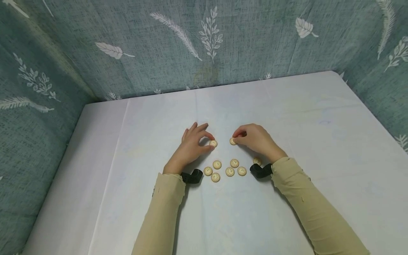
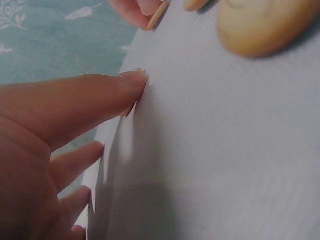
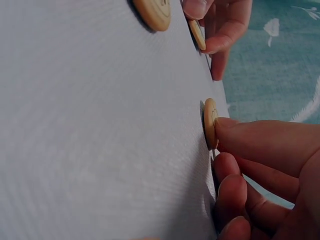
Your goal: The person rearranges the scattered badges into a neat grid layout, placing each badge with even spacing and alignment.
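My left hand (image 1: 190, 142) pinches a round cream Chinese chess piece (image 1: 213, 143) by its edges, between thumb and forefinger. Its other fingers spread away from the piece. To the right, a second chess piece (image 1: 233, 141) is at the thumb and forefinger of my right hand (image 1: 255, 139). In the right wrist view the thumb lies on the face of that chess piece (image 3: 210, 124), and the other fingers are curled below it. Both pieces sit low over the white cloth. The left thumb (image 2: 100, 97) hides most of the left piece in the left wrist view.
Nearer me lie three chess pieces (image 1: 215, 177) in a left cluster and three more pieces (image 1: 234, 163) in a right one. Another piece (image 1: 257, 161) lies beside the black right wrist mount (image 1: 261, 171). A leaf-patterned green curtain (image 1: 248, 42) borders the white table (image 1: 143, 141).
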Motion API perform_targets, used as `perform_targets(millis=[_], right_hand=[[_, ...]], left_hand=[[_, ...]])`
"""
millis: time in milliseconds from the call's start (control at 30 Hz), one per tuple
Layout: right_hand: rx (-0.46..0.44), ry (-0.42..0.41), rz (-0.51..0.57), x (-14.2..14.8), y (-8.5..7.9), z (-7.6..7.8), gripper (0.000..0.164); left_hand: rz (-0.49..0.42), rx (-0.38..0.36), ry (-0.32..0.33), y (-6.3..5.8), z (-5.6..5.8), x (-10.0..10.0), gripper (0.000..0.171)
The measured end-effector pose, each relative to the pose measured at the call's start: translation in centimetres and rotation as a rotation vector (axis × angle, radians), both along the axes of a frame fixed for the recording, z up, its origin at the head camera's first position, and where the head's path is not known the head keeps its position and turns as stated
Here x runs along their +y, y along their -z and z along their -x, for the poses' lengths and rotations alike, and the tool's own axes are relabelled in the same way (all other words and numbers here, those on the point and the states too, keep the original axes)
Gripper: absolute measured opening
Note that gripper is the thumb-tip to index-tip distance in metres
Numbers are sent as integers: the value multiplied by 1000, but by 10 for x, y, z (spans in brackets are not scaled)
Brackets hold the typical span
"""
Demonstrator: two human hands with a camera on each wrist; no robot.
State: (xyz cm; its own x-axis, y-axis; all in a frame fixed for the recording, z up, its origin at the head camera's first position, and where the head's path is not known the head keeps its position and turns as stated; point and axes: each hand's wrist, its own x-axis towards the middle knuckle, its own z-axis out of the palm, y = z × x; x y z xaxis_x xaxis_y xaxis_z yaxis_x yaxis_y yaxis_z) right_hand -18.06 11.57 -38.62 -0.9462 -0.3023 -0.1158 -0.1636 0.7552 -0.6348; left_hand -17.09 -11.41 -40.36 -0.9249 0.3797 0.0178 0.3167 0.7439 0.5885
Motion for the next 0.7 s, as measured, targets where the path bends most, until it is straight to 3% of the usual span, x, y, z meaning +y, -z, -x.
perform_targets(millis=[700], right_hand=[[-1, -1, -10, -1, 2, 0, 16]], left_hand=[[-10, -6, -4, -1, -2, 0, 19]])
